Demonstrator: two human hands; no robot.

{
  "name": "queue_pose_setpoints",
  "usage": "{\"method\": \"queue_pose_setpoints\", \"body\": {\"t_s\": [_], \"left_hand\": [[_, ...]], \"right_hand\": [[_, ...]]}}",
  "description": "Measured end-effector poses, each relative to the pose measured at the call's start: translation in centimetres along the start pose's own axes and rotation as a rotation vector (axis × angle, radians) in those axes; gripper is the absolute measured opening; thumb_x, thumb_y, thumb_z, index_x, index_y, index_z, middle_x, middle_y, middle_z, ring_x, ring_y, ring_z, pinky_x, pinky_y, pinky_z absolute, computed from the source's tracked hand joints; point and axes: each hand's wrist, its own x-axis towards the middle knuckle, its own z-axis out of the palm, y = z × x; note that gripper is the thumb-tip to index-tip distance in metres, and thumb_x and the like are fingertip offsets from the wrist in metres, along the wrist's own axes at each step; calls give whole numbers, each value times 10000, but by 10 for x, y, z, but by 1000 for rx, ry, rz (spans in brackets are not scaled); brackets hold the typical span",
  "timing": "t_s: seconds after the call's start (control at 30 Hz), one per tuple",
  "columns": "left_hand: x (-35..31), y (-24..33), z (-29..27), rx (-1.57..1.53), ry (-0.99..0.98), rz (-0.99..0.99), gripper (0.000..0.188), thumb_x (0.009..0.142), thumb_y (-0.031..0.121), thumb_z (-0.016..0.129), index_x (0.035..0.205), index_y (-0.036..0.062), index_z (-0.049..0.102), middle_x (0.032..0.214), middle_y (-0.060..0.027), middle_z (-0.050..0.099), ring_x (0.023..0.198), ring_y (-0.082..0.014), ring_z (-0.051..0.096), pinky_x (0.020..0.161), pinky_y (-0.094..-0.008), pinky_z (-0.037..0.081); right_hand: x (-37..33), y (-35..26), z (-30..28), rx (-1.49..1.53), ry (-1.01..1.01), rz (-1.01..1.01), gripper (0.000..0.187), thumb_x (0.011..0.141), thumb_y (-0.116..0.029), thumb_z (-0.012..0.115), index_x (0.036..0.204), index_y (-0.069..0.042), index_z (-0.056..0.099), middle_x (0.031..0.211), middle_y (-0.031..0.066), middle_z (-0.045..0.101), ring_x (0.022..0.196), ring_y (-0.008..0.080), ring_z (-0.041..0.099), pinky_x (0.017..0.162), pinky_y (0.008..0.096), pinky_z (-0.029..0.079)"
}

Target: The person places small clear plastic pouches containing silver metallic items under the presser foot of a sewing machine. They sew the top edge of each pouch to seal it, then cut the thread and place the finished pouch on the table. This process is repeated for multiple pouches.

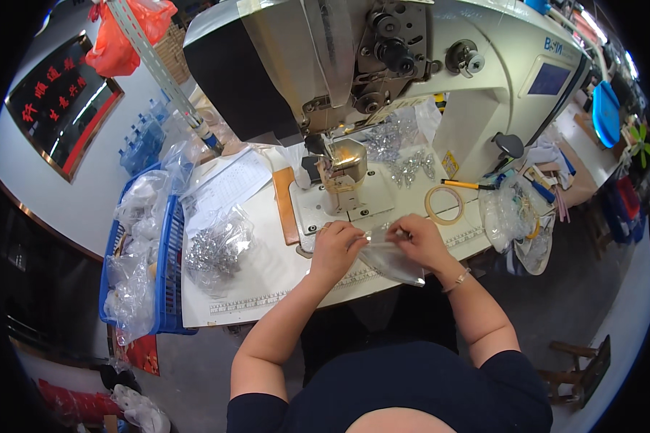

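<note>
Both hands are at the front of the white sewing table, just before the machine. My left hand [332, 252] pinches the left end of the top edge of a clear plastic bag [395, 264]. On the other end of that edge, the fingers of my right hand [422, 244] are closed too. The bag hangs between them, partly over the table's front edge, and its contents are hard to make out. Right behind my hands stands the sewing machine [484, 86], its needle area [343, 177] above a metal plate. Small silvery pieces [412, 167] lie in a pile beside that plate.
Left of the machine lie a clear bag of silvery pieces [220, 249], a paper sheet [227, 189] and a brown strip [285, 206]. A blue basket [170, 267] holds plastic bags. To the right are a tape roll [444, 205], an orange pen [461, 184] and more bags [505, 216].
</note>
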Motion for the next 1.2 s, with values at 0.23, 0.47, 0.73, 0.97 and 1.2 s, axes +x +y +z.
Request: {"method": "queue_pose_setpoints", "body": {"t_s": [0.23,0.47,0.73,0.97,1.2], "left_hand": [[-29,33,-50,241,10,657,167,673,119,720,798,161,617,776,30,595,791,-123,597,870,-355,414],[-46,73,-101,223,259,575,232,711,60,719,881,123,575,702,6,595,531,-111,550,547,-264,405],[-31,32,-66,-340,-33,-280,139,817,74,665,895,8,571,626,-44,585,552,-78,545,530,-212,436],[-22,8,-71,-569,-348,-533,234,774,38,691,973,-8,574,703,-16,600,629,-67,558,593,-202,444],[-36,25,-65,-1445,-99,-404,116,861,46,577,971,11,566,844,-60,608,775,-150,610,710,-279,504]], "right_hand": [[-1,-9,-10,457,-218,325,248,893,-231,556,1066,-71,634,946,29,641,815,88,540,717,241,442],[16,2,-16,362,-218,336,296,878,-271,573,1011,-16,643,862,70,669,710,143,596,669,306,480],[139,81,-31,-279,400,276,351,741,-336,674,835,-1,627,724,160,637,665,289,622,659,358,484],[110,66,-53,243,583,155,179,741,-135,658,816,-12,552,706,86,610,620,194,652,532,308,473],[1,6,-29,984,311,420,368,746,25,631,1056,6,434,798,68,552,746,215,668,402,182,374]]}}
